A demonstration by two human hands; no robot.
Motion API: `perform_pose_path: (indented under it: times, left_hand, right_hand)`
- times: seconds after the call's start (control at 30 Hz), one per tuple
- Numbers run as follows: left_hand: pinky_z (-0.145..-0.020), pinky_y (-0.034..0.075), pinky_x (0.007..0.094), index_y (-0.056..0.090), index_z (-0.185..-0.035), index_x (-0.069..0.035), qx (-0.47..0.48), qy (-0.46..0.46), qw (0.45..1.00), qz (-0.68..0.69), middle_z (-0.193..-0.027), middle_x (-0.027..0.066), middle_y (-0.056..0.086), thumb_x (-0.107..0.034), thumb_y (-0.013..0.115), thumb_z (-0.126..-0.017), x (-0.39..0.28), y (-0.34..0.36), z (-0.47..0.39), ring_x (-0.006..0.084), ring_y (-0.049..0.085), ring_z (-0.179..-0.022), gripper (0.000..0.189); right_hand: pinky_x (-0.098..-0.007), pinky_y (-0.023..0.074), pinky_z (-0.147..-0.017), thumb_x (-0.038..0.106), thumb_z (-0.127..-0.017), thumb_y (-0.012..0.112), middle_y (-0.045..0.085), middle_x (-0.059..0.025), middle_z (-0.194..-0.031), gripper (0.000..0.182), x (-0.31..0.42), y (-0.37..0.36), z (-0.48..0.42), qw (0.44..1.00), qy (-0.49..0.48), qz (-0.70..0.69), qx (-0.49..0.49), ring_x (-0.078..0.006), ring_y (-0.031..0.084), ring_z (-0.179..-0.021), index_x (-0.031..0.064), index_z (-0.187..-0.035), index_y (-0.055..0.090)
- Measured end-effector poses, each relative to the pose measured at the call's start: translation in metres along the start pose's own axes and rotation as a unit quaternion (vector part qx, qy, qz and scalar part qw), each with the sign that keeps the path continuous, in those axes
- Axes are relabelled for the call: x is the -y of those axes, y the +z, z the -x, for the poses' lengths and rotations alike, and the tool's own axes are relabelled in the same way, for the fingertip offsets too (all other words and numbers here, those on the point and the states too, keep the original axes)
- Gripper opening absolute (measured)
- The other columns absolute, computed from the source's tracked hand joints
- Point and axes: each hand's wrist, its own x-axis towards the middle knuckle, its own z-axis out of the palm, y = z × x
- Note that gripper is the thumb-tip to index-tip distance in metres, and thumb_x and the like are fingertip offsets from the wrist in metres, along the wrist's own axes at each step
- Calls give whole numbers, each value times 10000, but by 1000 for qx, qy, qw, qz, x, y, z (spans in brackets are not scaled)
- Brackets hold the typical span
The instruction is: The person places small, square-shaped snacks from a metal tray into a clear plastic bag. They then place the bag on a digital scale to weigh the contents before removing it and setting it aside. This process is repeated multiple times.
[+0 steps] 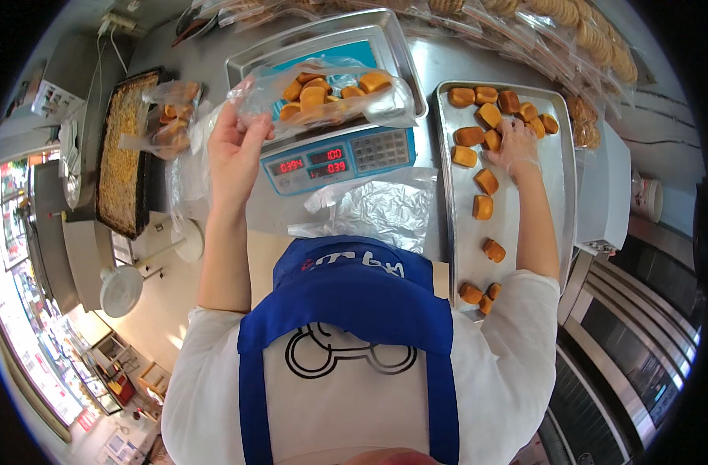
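Observation:
My left hand [240,131] pinches the open edge of a clear plastic bag [261,96], which holds several small golden-brown buns [313,100]. The bag lies on the metal tray of a blue digital scale [336,161] with a lit red display. At the right, my right hand [514,148], in a thin clear glove, reaches down among the buns on a long metal baking tray [546,192]. Its fingertips touch the buns near the tray's far end; whether they grip one is hidden. More buns [483,207] lie scattered towards the near end.
Clear plastic bags [383,203] lie in front of the scale. Bagged buns [176,122] rest at the left beside a dark baking pan [121,154] of crumbly-topped baked goods. Packed bags of round biscuits [563,35] line the back right. A white box-shaped appliance [604,186] stands beyond the baking tray.

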Motion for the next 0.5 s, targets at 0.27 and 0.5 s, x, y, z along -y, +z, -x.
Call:
perform_pose_path:
  times: [0.27,0.5]
  left_hand:
    - [-784,458,233,461,-1407,-46,23,28,999,28,-856,-1,601,-58,595,-930,3,5,1,78,559,-803,495]
    - [-784,451,222,451,-1423,-57,44,38,998,20,-822,-14,588,-56,592,-933,7,8,3,63,551,-784,509]
  right_hand:
    - [-482,318,-1074,337,-729,769,543,-148,-1249,534,2,13,19,999,-10,21,-42,-320,541,-1167,137,-1168,539]
    - [-417,457,-948,348,-731,746,637,-161,-1105,547,44,-44,17,931,40,-260,-253,-339,607,-1058,82,-1170,558]
